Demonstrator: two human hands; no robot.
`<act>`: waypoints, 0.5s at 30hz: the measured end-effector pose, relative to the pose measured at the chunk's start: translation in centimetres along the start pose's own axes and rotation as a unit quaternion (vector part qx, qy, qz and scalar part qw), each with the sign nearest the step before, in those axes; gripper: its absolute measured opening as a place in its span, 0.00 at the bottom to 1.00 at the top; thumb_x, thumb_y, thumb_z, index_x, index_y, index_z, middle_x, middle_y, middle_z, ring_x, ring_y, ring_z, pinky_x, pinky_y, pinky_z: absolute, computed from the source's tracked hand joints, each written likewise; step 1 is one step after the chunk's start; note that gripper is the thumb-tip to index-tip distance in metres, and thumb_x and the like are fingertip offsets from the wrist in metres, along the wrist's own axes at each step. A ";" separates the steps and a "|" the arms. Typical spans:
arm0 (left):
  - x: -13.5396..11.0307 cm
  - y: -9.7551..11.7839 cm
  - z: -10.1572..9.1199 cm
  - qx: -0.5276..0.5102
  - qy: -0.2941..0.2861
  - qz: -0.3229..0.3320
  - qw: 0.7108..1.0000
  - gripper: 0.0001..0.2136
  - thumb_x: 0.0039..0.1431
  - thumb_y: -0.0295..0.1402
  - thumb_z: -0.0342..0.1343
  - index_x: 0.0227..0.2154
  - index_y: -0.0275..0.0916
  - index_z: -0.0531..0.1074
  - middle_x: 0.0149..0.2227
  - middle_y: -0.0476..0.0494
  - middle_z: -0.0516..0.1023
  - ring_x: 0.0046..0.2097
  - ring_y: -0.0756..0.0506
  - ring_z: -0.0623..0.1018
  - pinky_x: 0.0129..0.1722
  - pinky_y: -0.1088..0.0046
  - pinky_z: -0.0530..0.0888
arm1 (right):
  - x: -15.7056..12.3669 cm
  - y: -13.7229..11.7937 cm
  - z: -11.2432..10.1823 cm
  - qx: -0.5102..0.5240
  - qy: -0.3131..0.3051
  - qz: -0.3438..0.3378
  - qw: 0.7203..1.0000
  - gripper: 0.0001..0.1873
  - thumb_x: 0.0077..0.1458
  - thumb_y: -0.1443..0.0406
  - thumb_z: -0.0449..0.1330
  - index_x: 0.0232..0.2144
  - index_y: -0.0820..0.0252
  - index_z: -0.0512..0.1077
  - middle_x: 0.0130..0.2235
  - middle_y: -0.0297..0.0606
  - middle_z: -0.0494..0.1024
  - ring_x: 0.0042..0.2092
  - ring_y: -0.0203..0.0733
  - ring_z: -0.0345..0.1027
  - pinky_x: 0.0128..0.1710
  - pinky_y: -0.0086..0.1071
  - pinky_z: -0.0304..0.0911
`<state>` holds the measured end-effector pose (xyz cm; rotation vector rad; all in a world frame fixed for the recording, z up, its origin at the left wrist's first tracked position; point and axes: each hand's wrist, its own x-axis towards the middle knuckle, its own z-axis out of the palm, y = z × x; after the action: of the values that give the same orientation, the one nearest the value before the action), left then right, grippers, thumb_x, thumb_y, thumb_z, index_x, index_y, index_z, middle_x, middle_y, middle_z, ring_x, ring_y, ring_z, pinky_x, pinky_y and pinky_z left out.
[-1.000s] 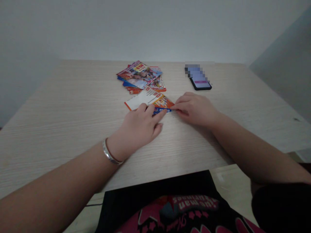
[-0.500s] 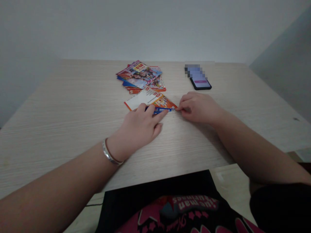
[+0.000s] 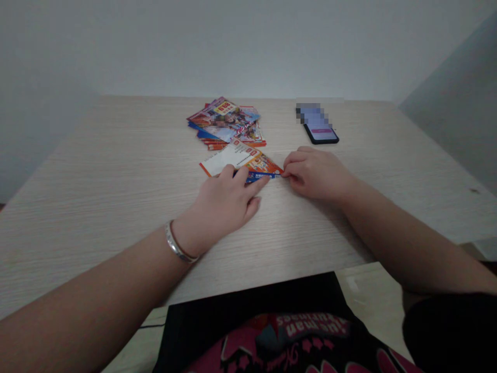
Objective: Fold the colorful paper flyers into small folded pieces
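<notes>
One desk (image 3: 97, 197), and here's the tally! Hands: two, one left hand (image 3: 221, 202) and one right hand (image 3: 316, 173). Folded leaflets at the fingertips: just one folded leaflet (image 3: 227, 159)! Up towards the far edge, left of the middle, there's one pile of leaflets (image 3: 233, 124), several in it, overlapping too much for an exact figure. Across towards the far right corner, one phone (image 3: 320, 128), a single one. And bracelets? One bracelet (image 3: 176, 243), on the left wrist!
</notes>
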<state>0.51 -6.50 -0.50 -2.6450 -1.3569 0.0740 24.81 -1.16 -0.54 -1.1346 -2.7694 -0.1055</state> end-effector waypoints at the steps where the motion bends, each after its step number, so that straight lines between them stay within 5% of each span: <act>1: 0.0 0.0 0.0 0.002 0.001 0.001 1.000 0.23 0.73 0.40 0.44 0.68 0.49 0.65 0.53 0.32 0.75 0.51 0.31 0.74 0.37 0.61 0.74 | 0.1 -0.1 0.1 -0.003 0.011 -0.023 1.000 0.13 0.59 0.70 0.58 0.37 0.60 0.84 0.42 0.44 0.84 0.44 0.47 0.71 0.43 0.38 0.63; 5: 0.1 0.2 -0.1 0.010 -0.004 0.000 1.000 0.23 0.74 0.40 0.44 0.68 0.49 0.66 0.53 0.32 0.75 0.52 0.30 0.74 0.37 0.61 0.74 | 0.4 -0.5 0.9 0.001 0.044 -0.096 0.994 0.15 0.64 0.67 0.56 0.38 0.60 0.84 0.41 0.45 0.85 0.43 0.47 0.70 0.46 0.41 0.64; 9: 0.2 0.3 -0.2 0.008 -0.007 -0.001 1.000 0.23 0.74 0.40 0.44 0.68 0.49 0.65 0.53 0.31 0.75 0.52 0.30 0.74 0.36 0.61 0.74 | 0.6 -0.5 1.5 0.007 0.055 -0.077 0.995 0.16 0.64 0.68 0.55 0.41 0.61 0.84 0.39 0.44 0.84 0.42 0.47 0.70 0.46 0.39 0.64; 15: 0.1 -0.2 -0.4 0.010 -0.010 0.016 1.000 0.24 0.75 0.45 0.43 0.68 0.48 0.65 0.56 0.32 0.75 0.53 0.31 0.74 0.41 0.61 0.74 | 0.4 -0.8 0.5 -0.020 -0.010 -0.043 0.999 0.14 0.62 0.68 0.57 0.40 0.58 0.84 0.38 0.43 0.82 0.42 0.46 0.70 0.40 0.36 0.60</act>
<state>0.43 -6.34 -0.12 -2.6567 -1.3125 0.1183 23.91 -1.42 -0.97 -1.0310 -2.8462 -0.1615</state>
